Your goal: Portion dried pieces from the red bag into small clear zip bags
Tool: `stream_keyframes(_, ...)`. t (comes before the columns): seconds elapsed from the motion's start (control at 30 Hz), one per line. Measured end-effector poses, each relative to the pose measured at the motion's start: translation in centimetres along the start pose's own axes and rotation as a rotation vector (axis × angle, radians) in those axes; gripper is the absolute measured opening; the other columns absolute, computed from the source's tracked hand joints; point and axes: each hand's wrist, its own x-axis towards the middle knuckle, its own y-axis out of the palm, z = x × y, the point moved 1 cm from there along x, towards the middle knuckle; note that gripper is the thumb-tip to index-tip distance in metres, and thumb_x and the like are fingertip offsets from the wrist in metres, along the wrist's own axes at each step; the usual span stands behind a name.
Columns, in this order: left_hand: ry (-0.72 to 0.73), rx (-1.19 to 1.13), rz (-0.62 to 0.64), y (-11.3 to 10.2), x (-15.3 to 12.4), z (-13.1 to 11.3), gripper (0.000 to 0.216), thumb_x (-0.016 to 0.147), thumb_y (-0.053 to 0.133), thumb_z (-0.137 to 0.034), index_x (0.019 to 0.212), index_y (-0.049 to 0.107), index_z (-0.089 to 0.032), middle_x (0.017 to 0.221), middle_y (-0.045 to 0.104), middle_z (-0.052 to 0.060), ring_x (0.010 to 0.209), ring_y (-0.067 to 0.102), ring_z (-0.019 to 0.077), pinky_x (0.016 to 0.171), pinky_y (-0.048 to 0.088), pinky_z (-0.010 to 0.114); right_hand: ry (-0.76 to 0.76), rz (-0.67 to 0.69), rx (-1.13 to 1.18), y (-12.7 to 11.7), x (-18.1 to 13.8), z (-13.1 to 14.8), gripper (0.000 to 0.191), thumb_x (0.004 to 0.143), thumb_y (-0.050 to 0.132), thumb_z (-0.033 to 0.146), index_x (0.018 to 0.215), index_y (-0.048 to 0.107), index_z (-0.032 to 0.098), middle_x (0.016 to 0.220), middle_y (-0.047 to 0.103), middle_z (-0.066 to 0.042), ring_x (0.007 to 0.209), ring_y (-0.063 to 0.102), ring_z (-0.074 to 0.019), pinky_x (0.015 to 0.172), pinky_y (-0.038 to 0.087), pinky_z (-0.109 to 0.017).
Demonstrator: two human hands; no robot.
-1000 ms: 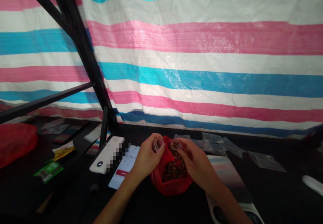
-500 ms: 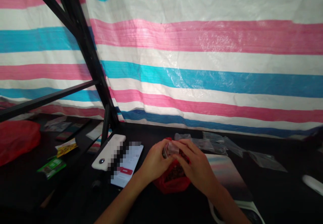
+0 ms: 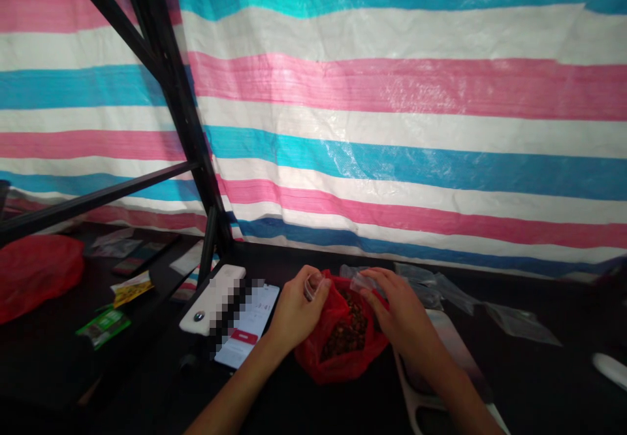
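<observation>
Holding a small clear cup in each hand, a person leans both forearms over a dark worktop [image 3: 353,409], at either side of an open red plastic bag [image 3: 343,371] filled with small brown pieces [image 3: 345,337]. The left hand [image 3: 298,311] has its grip closed around one cup [image 3: 310,285], mostly hidden by the fingers, beside the bag's upper left edge; whether that hand also touches the plastic cannot be told. The right hand [image 3: 401,314] pinches the other cup [image 3: 361,281] between thumb and fingers at the bag's far right rim. What either cup contains is not clear.

Left of the bag lie a phone with a lit screen [image 3: 245,327] and, just beside it, a white rectangular device [image 3: 211,301]. A flat device with a glossy top [image 3: 453,340] sits partly beneath the right forearm, while clear plastic pouches [image 3: 522,324] are spread along the far side. Farther left rest a yellow packet [image 3: 132,289], a green packet [image 3: 104,327] and a red bundle [image 3: 39,275], near a black metal frame [image 3: 181,108]. A striped sheet [image 3: 392,82] in pink, white and blue hangs behind.
</observation>
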Motion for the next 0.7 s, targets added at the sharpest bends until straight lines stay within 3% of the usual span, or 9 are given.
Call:
stream_keyframes(0.1,-0.046,0.216,-0.01,-0.5,-0.4,-0.5,0.024,0.092,0.056,-0.046,0.082,0.05,-0.024,0.068,0.059,-0.004,0.062,0.058,0.0176,0.058,0.032,0.026,0.05,0.099,-0.065,-0.7,0.0,-0.6,0.028,0.094,0.058,0.032,0.117,0.07,0.021,0.117,0.073,-0.011,0.108,0.067,-0.0303,0.098,0.049,-0.048)
stream_keyframes(0.2,-0.063,0.373,0.102,-0.7,-0.9,-0.5,0.028,0.081,0.069,-0.045,0.088,0.051,-0.025,0.077,0.065,-0.001,0.071,0.063,0.0224,0.06,0.03,0.027,0.084,0.167,-0.065,-0.8,-0.3,-0.4,0.03,0.095,0.057,0.034,0.119,0.069,0.023,0.118,0.073,-0.01,0.107,0.068,-0.0299,0.098,0.049,-0.047)
stream_keyframes(0.37,-0.103,0.184,0.204,-0.8,-0.4,1.3,0.013,0.08,0.054,-0.014,0.086,0.05,-0.024,0.077,0.064,-0.001,0.072,0.063,0.0194,0.062,0.035,0.026,0.11,0.202,0.048,0.1,-0.4,-0.6,0.031,0.091,0.056,0.027,0.119,0.07,0.023,0.115,0.073,-0.009,0.103,0.07,-0.0271,0.095,0.052,-0.043)
stream_keyframes(0.43,-0.095,0.043,0.163,-1.2,0.4,2.0,0.016,0.074,0.051,-0.009,0.081,0.048,-0.023,0.072,0.059,-0.003,0.068,0.059,0.0165,0.061,0.036,0.024,0.091,0.149,0.102,0.1,-0.2,-0.8,0.032,0.089,0.057,0.025,0.117,0.071,0.022,0.113,0.073,-0.009,0.104,0.07,-0.0262,0.096,0.053,-0.041)
stream_keyframes(0.53,-0.075,-0.11,-0.023,-2.1,1.7,2.3,0.014,0.069,0.052,-0.013,0.075,0.046,-0.023,0.066,0.049,-0.007,0.062,0.05,0.0133,0.06,0.036,0.023,0.076,0.046,0.141,-0.6,0.2,-0.9,0.032,0.091,0.054,0.027,0.118,0.07,0.022,0.113,0.072,-0.009,0.105,0.07,-0.025,0.097,0.053,-0.041)
stream_keyframes(0.63,-0.029,-0.163,-0.19,-2.9,2.4,2.2,0.011,0.067,0.052,-0.017,0.072,0.044,-0.023,0.064,0.042,-0.008,0.06,0.043,0.0117,0.058,0.034,0.023,0.057,-0.088,0.136,-1.7,0.4,-0.7,0.032,0.094,0.051,0.03,0.12,0.069,0.025,0.119,0.071,-0.009,0.11,0.068,-0.0241,0.097,0.053,-0.04)
stream_keyframes(0.7,-0.012,-0.146,-0.228,-3.1,2.5,2.2,0.01,0.067,0.051,-0.018,0.07,0.043,-0.023,0.064,0.04,-0.008,0.059,0.042,0.0115,0.058,0.032,0.023,0.033,-0.154,0.116,-2.2,0.3,-0.6,0.031,0.096,0.05,0.031,0.122,0.068,0.026,0.123,0.069,-0.008,0.114,0.066,-0.0237,0.099,0.052,-0.039)
